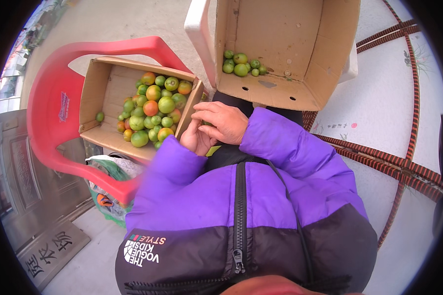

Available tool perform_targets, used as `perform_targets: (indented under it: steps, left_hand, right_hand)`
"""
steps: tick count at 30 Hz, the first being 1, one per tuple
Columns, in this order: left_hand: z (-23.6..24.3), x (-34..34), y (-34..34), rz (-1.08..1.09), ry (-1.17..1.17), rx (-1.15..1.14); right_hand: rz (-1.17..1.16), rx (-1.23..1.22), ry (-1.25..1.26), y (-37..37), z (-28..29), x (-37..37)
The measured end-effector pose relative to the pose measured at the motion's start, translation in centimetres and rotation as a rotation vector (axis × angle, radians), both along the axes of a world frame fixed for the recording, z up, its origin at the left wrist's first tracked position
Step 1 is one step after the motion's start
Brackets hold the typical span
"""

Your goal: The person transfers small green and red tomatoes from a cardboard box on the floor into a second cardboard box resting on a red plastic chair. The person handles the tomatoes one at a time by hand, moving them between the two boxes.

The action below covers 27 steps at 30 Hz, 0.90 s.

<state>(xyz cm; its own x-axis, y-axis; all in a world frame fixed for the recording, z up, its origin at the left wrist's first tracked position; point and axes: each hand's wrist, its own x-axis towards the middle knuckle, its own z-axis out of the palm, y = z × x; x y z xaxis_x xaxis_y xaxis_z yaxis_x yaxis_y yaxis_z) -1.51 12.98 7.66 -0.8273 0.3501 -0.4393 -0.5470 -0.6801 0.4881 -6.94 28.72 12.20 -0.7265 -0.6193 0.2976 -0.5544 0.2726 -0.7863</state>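
My left hand (196, 141) and my right hand (225, 121) meet in front of my body, beside the near right edge of a cardboard box (96, 102). My right fingers curl over my left fingertips. Both hands are closed, and whatever lies between them is hidden. A heap of tomatoes (151, 108) fills the right part of this box, mostly green with some orange-red ones. One small green tomato (100, 117) lies apart at its left side. Ahead of my right hand, a larger tilted cardboard box (275, 37) holds several small green tomatoes (240, 58) in its left corner.
The tomato box sits on a red plastic chair (48, 105); a white plastic chair (199, 29) is by the larger box. At the left are a plastic bag (113, 179), a grey door (32, 167) and a doormat (54, 250). Dark striped bands (379, 160) cross the white floor at right.
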Motion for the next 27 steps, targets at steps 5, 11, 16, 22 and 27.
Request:
perform_targets:
  steps: [5, 11, 16, 22, 27]
  left_hand:
    - [1.4, -2.3, -3.2, 0.256, -0.064, 0.224]
    - [0.6, -2.4, -4.7, 0.448, -0.211, 0.193]
    - [-2.0, -1.0, -2.4, 0.223, -0.139, 0.049]
    - [-1.6, -1.3, -2.4, 0.229, -0.192, -0.062]
    - [-0.8, -1.3, -1.9, 0.189, -0.168, -0.122]
  right_hand:
    - [-0.14, -0.103, 0.193, 1.4, -1.5, -3.2]
    - [-0.662, 0.436, -0.165, 8.4, -8.4, -13.2]
    - [-0.687, 0.753, -0.118, 8.8, -16.2, -16.1]
    - [-0.618, 0.721, -0.189, 10.5, -18.1, -17.4]
    - [-0.734, 0.535, -0.126, 11.3, -15.2, -15.9]
